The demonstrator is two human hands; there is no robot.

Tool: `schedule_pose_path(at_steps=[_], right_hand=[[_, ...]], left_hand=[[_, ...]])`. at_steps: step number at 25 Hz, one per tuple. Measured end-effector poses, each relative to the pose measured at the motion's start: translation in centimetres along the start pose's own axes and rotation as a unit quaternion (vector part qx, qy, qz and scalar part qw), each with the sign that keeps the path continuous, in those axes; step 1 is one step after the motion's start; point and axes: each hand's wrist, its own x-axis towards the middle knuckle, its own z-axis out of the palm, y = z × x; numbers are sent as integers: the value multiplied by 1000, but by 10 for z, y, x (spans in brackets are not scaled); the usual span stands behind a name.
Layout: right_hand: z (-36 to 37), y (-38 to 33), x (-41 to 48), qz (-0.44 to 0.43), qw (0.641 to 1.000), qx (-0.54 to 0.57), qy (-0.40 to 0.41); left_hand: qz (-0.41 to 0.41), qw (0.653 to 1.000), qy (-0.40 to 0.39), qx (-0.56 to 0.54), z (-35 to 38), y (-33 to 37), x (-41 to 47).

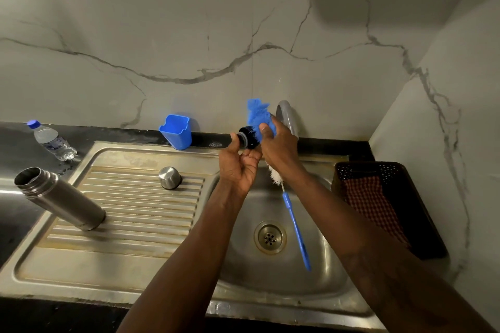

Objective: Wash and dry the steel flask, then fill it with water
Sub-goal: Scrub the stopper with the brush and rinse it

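The steel flask (61, 199) stands uncapped on the ribbed drainboard (140, 213) at the left, mouth open. Its steel cup lid (169, 177) rests upside down further back on the drainboard. Over the sink basin (273, 273), my left hand (239, 163) holds the flask's black stopper (248, 138) by its edge. My right hand (278, 143) presses a blue scrubber cloth (259, 113) against the stopper. A bottle brush (293, 222) with a blue handle and white bristles lies in the basin, partly hidden under my right wrist.
The tap spout (286, 115) curves up behind my right hand. A blue plastic holder (176, 131) sits on the back ledge. A plastic water bottle (51, 140) lies on the dark counter at left. A dark basket (389, 205) with a checked cloth stands right of the sink.
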Motion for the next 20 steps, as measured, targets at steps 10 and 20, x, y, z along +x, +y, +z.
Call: schedule_pose_path(at_steps=[10, 20], right_hand=[[11, -2, -9, -64, 992, -69, -80], [2, -9, -10, -104, 984, -91, -114]], left_hand=[[22, 998, -42, 40, -14, 4, -3], [44, 991, -100, 81, -16, 14, 2]])
